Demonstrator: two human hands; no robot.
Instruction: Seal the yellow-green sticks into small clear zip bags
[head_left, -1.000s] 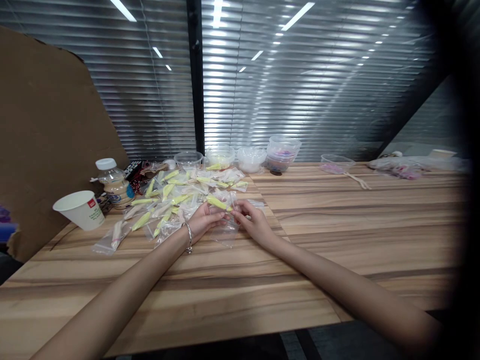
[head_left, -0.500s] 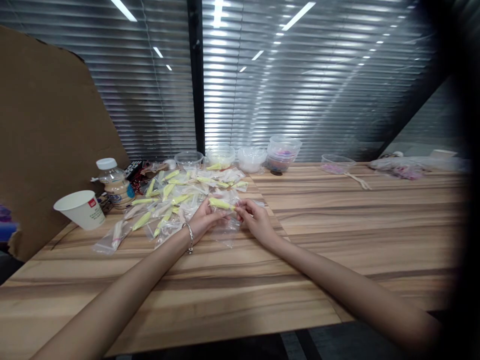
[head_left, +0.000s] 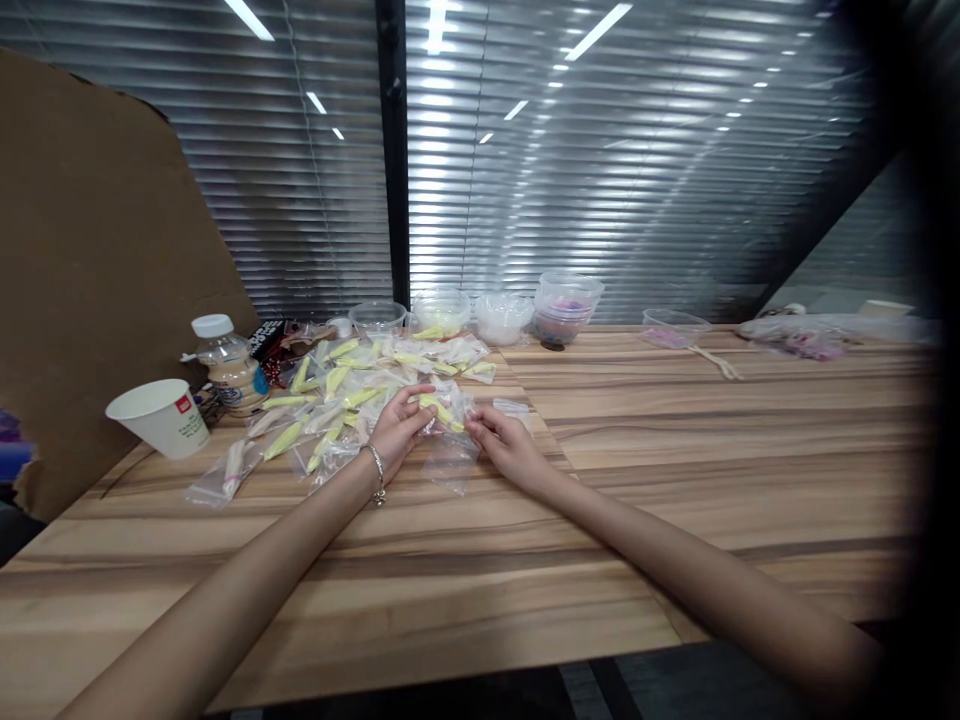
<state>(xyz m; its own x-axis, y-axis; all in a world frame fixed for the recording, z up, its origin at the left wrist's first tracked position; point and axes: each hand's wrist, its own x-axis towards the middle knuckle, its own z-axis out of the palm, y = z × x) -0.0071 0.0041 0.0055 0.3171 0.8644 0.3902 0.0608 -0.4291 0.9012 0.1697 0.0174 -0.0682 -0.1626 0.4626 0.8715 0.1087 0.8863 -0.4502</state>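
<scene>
Striped blinds (head_left: 510, 180) fill the background behind our wood-grain table (head_left: 675, 500), and here we are, both hands at work left of its middle. Our left hand (head_left: 401, 428) has its thumb against the left end of a yellow piece (head_left: 442, 412), forefinger spread away from the thumb; the other fingers are partly hidden, so we can't tell whether they grip it. Over on the other side, our right hand (head_left: 508, 440) has thumb and forefinger pinched together at the piece's right end, though what sits between them is too small to make out. Just below, a clear bag (head_left: 450, 468) hangs or lies between our hands. Behind and left, we've got a heap of bagged yellow and pale pieces (head_left: 360, 385), with a bottle (head_left: 234, 372) and a tilted paper cup (head_left: 161, 420) toward the table's left edge, and clear bowls (head_left: 502, 318) lining its far edge.
</scene>
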